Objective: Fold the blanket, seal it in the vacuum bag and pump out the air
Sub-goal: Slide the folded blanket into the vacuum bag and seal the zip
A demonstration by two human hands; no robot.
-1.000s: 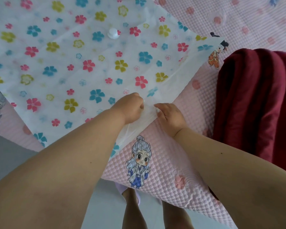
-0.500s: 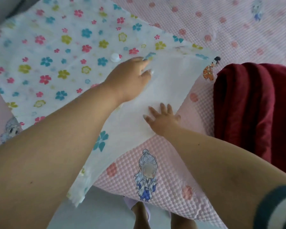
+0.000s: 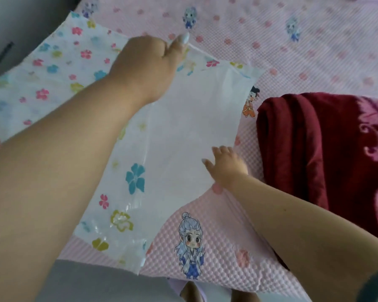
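Vacuum bag [image 3: 183, 118] lies left of the folded blanket [image 3: 314, 153], just apart. Left hand [image 3: 146, 64] pinches the upper sheet, lifted; right hand [image 3: 226, 165], fingers spread, presses the lower sheet. Risk: slick film slips the pinch (mouth collapses shut)

My left hand [image 3: 148, 64] reaches forward, arm outstretched, fingers curled in a pinch; my right hand [image 3: 226, 165] lies flat, fingers straight.
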